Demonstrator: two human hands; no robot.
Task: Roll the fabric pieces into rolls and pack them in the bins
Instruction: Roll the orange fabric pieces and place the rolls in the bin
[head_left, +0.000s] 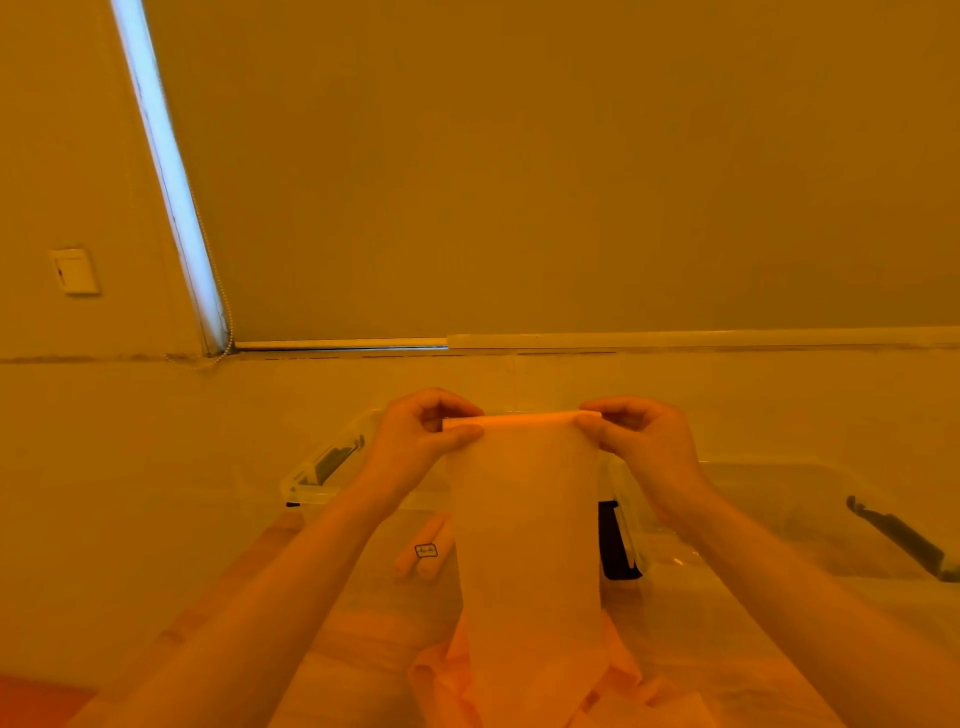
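Blind backdrop; left hand (415, 431), right hand (641, 441) fingers pinch fabric strip (524, 519) rolled top.

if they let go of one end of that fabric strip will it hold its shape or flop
Probably flop: the fabric strip hangs limp from where the left hand and right hand pinch its rolled top edge. It looks thin and light, almost see-through. The few turns at the top would likely unroll, unlike the finished rolls lying in the bin.

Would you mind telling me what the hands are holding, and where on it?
Both hands hold one fabric piece by its rolled top edge: left hand pinches the left end, right hand the right end.
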